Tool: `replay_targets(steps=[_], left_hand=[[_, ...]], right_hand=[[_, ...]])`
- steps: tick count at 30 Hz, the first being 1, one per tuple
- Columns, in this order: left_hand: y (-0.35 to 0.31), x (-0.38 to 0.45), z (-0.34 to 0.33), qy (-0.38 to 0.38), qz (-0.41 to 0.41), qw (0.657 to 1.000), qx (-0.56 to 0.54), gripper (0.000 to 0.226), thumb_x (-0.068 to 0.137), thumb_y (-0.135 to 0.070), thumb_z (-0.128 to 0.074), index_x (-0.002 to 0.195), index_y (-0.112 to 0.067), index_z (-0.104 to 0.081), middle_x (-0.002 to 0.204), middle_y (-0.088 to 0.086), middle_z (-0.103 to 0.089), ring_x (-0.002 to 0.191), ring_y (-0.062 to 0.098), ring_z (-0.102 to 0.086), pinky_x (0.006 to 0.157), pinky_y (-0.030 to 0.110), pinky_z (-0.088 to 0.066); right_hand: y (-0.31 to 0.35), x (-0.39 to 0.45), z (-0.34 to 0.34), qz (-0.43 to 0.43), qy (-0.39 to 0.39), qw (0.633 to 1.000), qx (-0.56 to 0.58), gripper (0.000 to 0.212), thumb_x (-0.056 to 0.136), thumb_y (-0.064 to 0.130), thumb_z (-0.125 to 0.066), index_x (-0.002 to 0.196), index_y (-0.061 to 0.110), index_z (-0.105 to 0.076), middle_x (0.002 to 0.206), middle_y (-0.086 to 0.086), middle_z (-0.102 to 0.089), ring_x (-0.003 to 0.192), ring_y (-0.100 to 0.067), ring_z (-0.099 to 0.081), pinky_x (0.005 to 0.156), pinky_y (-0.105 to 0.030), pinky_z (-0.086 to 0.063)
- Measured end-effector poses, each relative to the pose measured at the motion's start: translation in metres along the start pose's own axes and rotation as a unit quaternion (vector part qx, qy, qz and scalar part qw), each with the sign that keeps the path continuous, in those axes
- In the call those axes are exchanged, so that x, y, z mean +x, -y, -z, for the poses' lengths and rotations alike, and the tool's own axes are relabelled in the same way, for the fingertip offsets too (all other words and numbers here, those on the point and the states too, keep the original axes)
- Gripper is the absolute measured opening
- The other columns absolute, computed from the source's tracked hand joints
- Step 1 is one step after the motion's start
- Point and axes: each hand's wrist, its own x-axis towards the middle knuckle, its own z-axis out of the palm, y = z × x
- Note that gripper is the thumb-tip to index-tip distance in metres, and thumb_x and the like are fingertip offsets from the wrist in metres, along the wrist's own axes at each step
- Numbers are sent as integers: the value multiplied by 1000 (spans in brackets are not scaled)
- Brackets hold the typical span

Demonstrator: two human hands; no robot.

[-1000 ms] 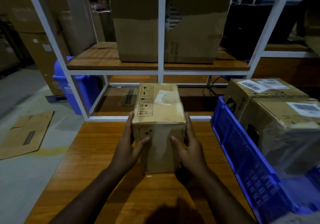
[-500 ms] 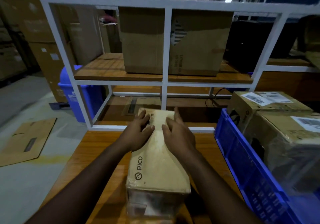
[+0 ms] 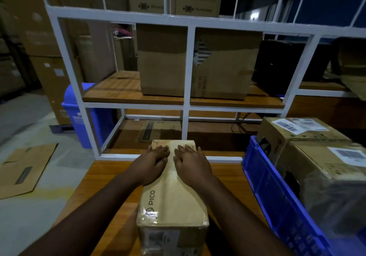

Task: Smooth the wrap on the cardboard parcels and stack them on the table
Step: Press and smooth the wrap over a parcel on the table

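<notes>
A long cardboard parcel (image 3: 174, 202) in clear wrap, printed PICO, lies lengthwise on the wooden table (image 3: 103, 192) in front of me. My left hand (image 3: 152, 162) and my right hand (image 3: 191, 164) rest flat side by side on its top face near the far end, fingers straight and pointing away. Two more wrapped cardboard parcels (image 3: 324, 168) with barcode labels sit in a blue crate (image 3: 275, 194) at the right.
A white metal rack (image 3: 187, 105) with wooden shelves and big cartons stands just beyond the table's far edge. On the floor to the left are a blue bin (image 3: 79, 115) and a flattened carton (image 3: 23, 168).
The parcel went from standing upright between my hands to lying flat. Both hands now press its top and have slid further toward the far end.
</notes>
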Motion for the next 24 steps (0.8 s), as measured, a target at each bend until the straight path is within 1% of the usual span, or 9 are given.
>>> replay_targets(steps=[1,3,5,9,12,15,18,21,24], left_hand=[[1,-10,0,-16,-8,1000,-6,43,108,-36,-46,150,-28,-51,162,-8,-40,154,13,-22,123,36,-22],[7,-36,-6,-19,-36,999,-3,43,105,-41,-50,147,-31,-53,159,-15,-41,149,0,-23,122,32,-21],[11,-55,-11,-9,-46,999,-14,47,105,-44,-48,151,-33,-47,161,-18,-35,149,-5,-18,126,36,-16],[-3,-53,-13,10,-32,999,17,48,109,-38,-41,156,-28,-40,165,-12,-29,154,4,-14,128,38,-5],[-9,-45,-2,58,-51,991,113,54,110,-43,-30,161,-25,-28,170,-5,-20,157,11,-8,125,44,10],[-2,-59,4,91,-100,984,113,56,108,-52,-30,159,-30,-31,169,-9,-18,157,10,-7,121,54,21],[2,-84,0,80,-118,988,66,61,103,-62,-28,158,-37,-33,166,-17,-21,154,1,-10,122,42,20],[-1,-87,-13,68,-104,991,56,57,107,-54,-30,160,-32,-30,168,-15,-20,155,1,-7,125,39,14],[-13,-86,-13,27,-91,994,45,50,109,-41,-37,158,-26,-37,167,-10,-26,155,4,-12,127,38,7]], right_hand=[[1,-9,4,-1,-23,1000,17,42,109,40,-42,144,26,-61,153,4,-56,147,-18,-43,128,-47,-11],[2,-33,4,-1,-51,998,32,35,105,41,-50,129,27,-71,139,7,-67,135,-20,-53,125,-45,-22],[4,-53,0,-5,-49,998,40,40,104,45,-46,134,29,-68,145,9,-62,139,-19,-49,123,-42,-20],[1,-56,4,-20,-1,998,52,43,109,42,-40,148,31,-56,159,14,-46,153,-11,-30,127,-44,-7],[0,-51,12,-10,24,998,61,44,111,41,-39,152,31,-52,163,16,-40,156,-10,-23,129,-49,-10],[-4,-64,14,9,24,998,54,43,109,45,-42,148,33,-54,161,14,-44,155,-13,-27,128,-53,-7],[1,-95,5,-5,-10,996,89,45,102,53,-44,139,36,-63,152,18,-53,151,-12,-34,127,-49,-19],[2,-108,-4,-5,-3,992,123,43,103,47,-44,141,36,-63,154,24,-48,151,1,-27,130,-41,-9],[7,-102,11,5,2,998,57,40,107,43,-45,142,33,-62,156,19,-48,152,-6,-30,128,-41,-5]])
